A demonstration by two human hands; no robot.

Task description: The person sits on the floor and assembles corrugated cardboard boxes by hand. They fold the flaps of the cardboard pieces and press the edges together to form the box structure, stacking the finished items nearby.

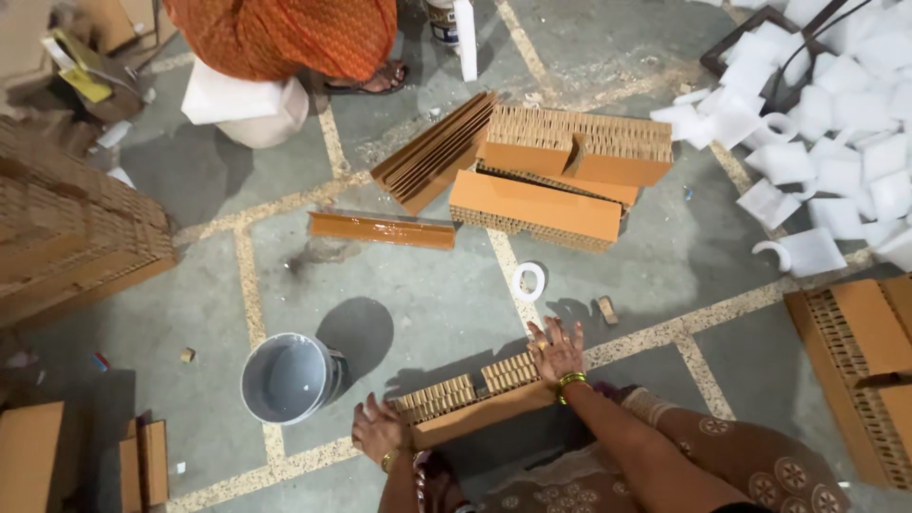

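Note:
A brown honeycomb cardboard block (472,394) stands on the concrete floor right in front of me, its cell edge facing up. My left hand (378,429) rests flat on its left end, fingers spread. On the block's right end my right hand (554,350) presses down, fingers apart, a bangle at the wrist. Neither hand grips anything. A glossy, wet-looking cardboard strip (382,229) lies farther out on the floor.
A grey bucket (289,377) sits left of the block. A white tape roll (528,281) lies beyond it. Stacked honeycomb blocks (560,176) and white foam pieces (826,123) are farther out. Another person in orange (285,38) crouches at top. More cardboard stacks (66,228) flank left and right.

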